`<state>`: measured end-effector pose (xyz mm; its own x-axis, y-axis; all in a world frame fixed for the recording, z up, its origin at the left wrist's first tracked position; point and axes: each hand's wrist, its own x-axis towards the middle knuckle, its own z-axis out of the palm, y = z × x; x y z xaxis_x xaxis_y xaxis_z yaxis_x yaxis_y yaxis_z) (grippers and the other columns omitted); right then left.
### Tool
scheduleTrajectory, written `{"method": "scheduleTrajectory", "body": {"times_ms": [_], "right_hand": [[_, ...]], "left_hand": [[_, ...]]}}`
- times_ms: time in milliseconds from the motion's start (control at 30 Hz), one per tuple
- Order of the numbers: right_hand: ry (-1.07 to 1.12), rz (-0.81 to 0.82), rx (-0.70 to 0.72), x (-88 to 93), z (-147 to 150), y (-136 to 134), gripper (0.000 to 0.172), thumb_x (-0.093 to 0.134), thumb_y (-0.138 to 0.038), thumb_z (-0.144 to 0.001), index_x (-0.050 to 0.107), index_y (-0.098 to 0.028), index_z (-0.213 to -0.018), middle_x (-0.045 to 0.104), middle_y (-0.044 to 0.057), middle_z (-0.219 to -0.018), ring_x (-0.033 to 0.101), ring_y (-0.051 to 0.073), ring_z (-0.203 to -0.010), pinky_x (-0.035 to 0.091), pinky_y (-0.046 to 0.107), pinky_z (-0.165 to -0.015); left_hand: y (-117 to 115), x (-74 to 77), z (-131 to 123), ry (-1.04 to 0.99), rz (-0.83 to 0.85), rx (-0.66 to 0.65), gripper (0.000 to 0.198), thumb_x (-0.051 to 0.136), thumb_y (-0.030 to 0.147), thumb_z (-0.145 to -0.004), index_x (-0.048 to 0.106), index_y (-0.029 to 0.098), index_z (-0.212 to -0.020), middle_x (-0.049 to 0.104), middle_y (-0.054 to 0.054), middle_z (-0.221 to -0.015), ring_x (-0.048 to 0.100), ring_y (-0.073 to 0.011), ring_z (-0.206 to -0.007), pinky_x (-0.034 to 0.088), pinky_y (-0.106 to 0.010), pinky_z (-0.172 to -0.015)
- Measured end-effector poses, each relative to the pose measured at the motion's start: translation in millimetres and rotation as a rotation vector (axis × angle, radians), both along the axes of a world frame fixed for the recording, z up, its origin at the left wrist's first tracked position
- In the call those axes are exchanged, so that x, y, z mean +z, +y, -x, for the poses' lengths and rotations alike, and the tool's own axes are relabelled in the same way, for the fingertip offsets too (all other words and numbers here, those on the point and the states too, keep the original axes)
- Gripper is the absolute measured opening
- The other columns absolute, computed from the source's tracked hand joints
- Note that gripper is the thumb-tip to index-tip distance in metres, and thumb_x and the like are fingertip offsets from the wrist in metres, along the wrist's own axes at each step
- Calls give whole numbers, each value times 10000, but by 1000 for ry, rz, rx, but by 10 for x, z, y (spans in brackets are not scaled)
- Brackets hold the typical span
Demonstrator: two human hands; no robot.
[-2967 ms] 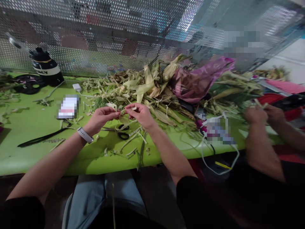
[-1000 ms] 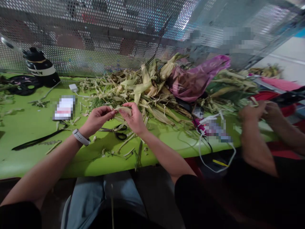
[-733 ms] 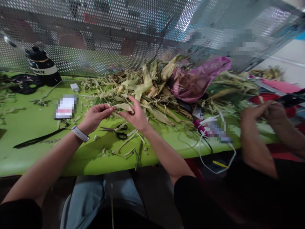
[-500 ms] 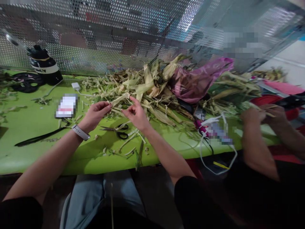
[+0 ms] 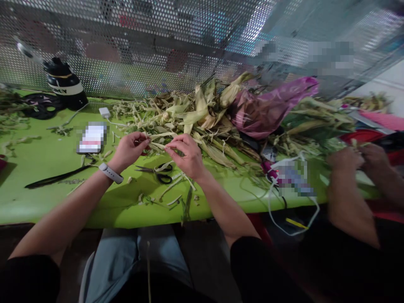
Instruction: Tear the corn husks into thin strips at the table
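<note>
My left hand (image 5: 131,149), a pale watch band on its wrist, pinches one end of a pale corn husk strip (image 5: 159,136). Across from it, my right hand (image 5: 187,155) has thumb and fingers pressed together at the strip's lower right part. The strip spans the gap between both hands, above the table. Just below lie black-handled scissors (image 5: 160,172) with bits of husk over the handles. Behind my hands a heap of dried corn husks (image 5: 202,113) spreads over the green table (image 5: 120,206).
A phone (image 5: 92,138), a black strap (image 5: 57,176) and a black bottle (image 5: 65,86) are on the left. A pink plastic bag (image 5: 261,111) sits in the husks. At right are a white cable (image 5: 269,210) and another person's hands (image 5: 347,160). A perforated metal panel (image 5: 142,54) stands behind.
My right index finger, raised and apart before, has come down against the thumb on the strip. My left hand keeps its pinch. The whole view has shifted slightly.
</note>
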<state>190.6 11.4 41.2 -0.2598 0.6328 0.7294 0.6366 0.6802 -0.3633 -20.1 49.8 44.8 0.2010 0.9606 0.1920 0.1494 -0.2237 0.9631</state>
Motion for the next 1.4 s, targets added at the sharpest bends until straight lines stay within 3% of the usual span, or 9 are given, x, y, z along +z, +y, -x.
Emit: {"method": "scheduleTrajectory", "body": {"times_ms": [167, 333, 500, 633, 733, 900, 1033, 1300, 1400], "right_hand": [[32, 26, 110, 103, -6, -81, 162, 585, -349, -926, 691, -235, -881, 630, 83, -1054, 607, 226, -1042, 491, 443, -957], [-6, -36, 143, 126, -21, -92, 110, 581, -330, -919, 643, -252, -874, 663, 76, -1136, 600, 242, -1158, 455, 486, -1033], [-19, -58, 95, 53, -1, -45, 145, 487, -348, -966, 587, -246, -940, 673, 84, -1218, 593, 244, -1222, 346, 534, -1138], [128, 57, -18, -74, 39, -1, 252, 398, -443, -1002, 550, -242, -1007, 703, 98, -1075, 668, 216, -1013, 513, 386, -915], [189, 108, -132, -141, 58, 20, 321, 386, -506, -996, 543, -228, -1024, 695, 82, -920, 670, 205, -833, 513, 330, -764], [247, 130, -130, -150, 65, 17, 355, 398, -545, -982, 550, -227, -1028, 678, 89, -950, 666, 211, -854, 505, 317, -759], [239, 44, -144, -168, 70, 27, 356, 411, -540, -984, 550, -213, -1006, 682, 68, -909, 667, 176, -785, 511, 282, -713], [186, -63, -166, -209, 39, 83, 299, 424, -478, -998, 566, -215, -1002, 702, 60, -896, 681, 160, -769, 511, 259, -687], [181, -76, -174, -214, 36, 94, 276, 441, -456, -996, 572, -213, -999, 703, 61, -903, 677, 160, -771, 507, 258, -694]], "left_hand": [[-48, 65, 8, 69, -61, -84, 225, 761, 357, -749, 676, 151, -780, 642, -23, -698, 565, -112, -615, 450, -221, -566], [-86, 103, -14, -131, 124, -141, 253, 817, 315, -691, 659, 146, -794, 669, -24, -753, 658, -134, -698, 573, -282, -717], [-104, 125, -31, -192, 240, -154, 223, 827, 267, -672, 684, 138, -783, 699, -34, -788, 693, -142, -741, 596, -279, -728], [-115, 125, -23, -273, 316, -190, 247, 848, 277, -656, 697, 139, -795, 719, -45, -843, 707, -149, -788, 593, -262, -715], [-126, 124, -21, -336, 385, -227, 261, 869, 263, -632, 700, 140, -788, 726, -47, -848, 710, -154, -792, 595, -276, -727], [-132, 122, -30, -457, 423, -243, 191, 845, 193, -669, 723, 138, -804, 748, -62, -973, 712, -146, -847, 589, -277, -799], [-109, 99, -28, -532, 409, -204, 127, 807, 156, -714, 746, 140, -824, 744, -63, -1066, 699, -131, -873, 582, -244, -807], [-120, 121, -32, -495, 462, -243, 263, 753, 145, -768, 768, 148, -1031, 735, -32, -867, 631, -56, -643, 535, -142, -631], [-146, 158, -51, -473, 467, -207, 308, 778, 153, -746, 765, 176, -1052, 742, -26, -900, 621, -53, -633, 527, -147, -613]]}}
